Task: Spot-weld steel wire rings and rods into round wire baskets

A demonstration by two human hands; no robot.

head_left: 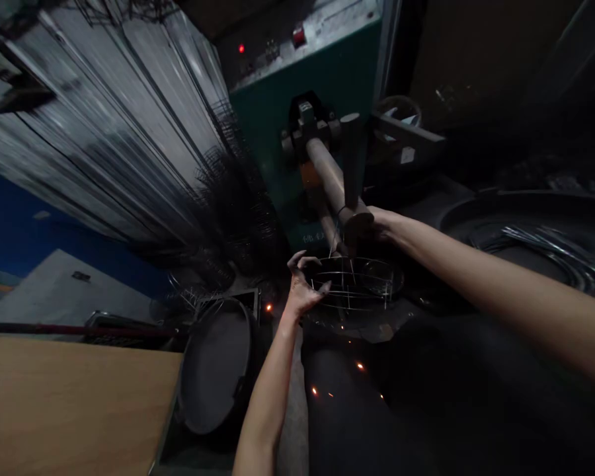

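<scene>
My left hand (305, 289) is at the left end of a wire rack (350, 281) made of thin curved rods. Its fingers are curled but spread apart, with the thumb beside the rods; contact with the wire is hard to make out. My right hand (379, 221) reaches in behind the round arm of a spot welder (327, 168), which hides its fingers. Below that arm, the rack lies at the welder's lower electrode (338, 246). Orange sparks (359, 365) are scattered beneath the rack.
The welder's green cabinet (322, 73) carries a lit red lamp (241, 48). Bundled wires (550, 248) lie in a large round dark tub at right. At left are a round dark pan (218, 370), a wooden board (79, 403) and stacked wire pieces (233, 198).
</scene>
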